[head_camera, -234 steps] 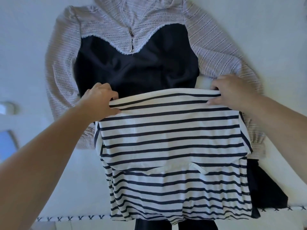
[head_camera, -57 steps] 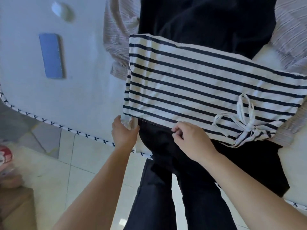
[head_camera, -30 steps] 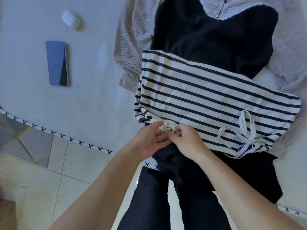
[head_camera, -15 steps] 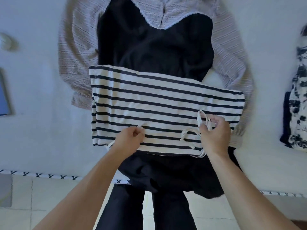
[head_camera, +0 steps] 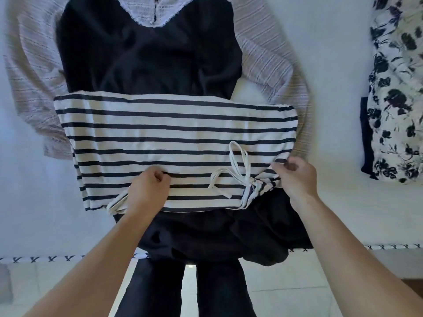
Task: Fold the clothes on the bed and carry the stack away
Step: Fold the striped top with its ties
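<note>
A white top with navy stripes [head_camera: 174, 138] lies folded into a wide band on the white bed [head_camera: 34, 202]. It rests on a dark navy garment [head_camera: 148, 53] spread over a pale knitted cardigan [head_camera: 34, 72]. My left hand [head_camera: 146, 191] grips the striped top near its front edge, left of the middle, with a white tie strap under it. At the top's front right corner my right hand [head_camera: 295, 177] pinches the fabric. A white bow of straps [head_camera: 238, 170] lies between the hands.
A black-and-white floral garment [head_camera: 398, 92] lies on the bed at the far right. The bed's front edge has a cross-stitched trim [head_camera: 45, 259]. Below it are pale floor tiles [head_camera: 286, 282] and my dark trouser legs [head_camera: 183, 291].
My right hand has let go of the bow straps and shifted right to the top's corner. My left hand has stayed near the front edge. The view has moved closer.
</note>
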